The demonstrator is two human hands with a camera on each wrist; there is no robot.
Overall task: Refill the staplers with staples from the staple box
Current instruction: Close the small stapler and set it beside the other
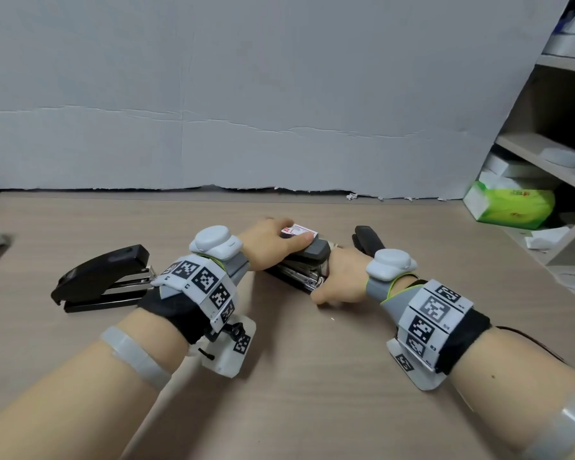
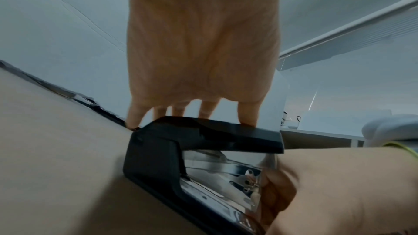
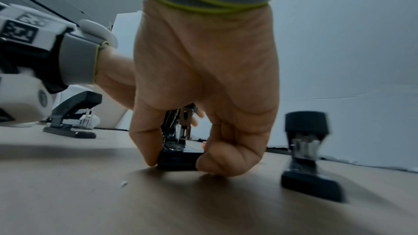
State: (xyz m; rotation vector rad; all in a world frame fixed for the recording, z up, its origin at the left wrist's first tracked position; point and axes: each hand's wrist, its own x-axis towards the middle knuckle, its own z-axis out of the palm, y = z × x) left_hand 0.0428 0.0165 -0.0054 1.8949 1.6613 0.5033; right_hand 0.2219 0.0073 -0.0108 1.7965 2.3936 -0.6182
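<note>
A dark stapler (image 1: pixel 307 260) lies mid-table, its metal magazine (image 2: pixel 226 165) showing under the raised lid. My left hand (image 1: pixel 276 242) lies over the lid (image 2: pixel 226 129), thumb on top and fingers draped over the far side, holding it. My right hand (image 1: pixel 341 280) pinches the stapler's front base (image 3: pixel 178 160) between the thumb and curled fingers. The small white-and-red staple box (image 1: pixel 299 231) sits right at my left fingertips behind the stapler; whether they touch it is unclear.
A second black stapler (image 1: pixel 103 280) lies to the left of my left wrist. A third (image 1: pixel 367 242) stands just beyond my right hand, also seen in the right wrist view (image 3: pixel 309 149). Grey board (image 1: pixel 246 94) backs the table; shelves (image 1: pixel 545 154) with a green tissue pack (image 1: pixel 512 204) stand at right.
</note>
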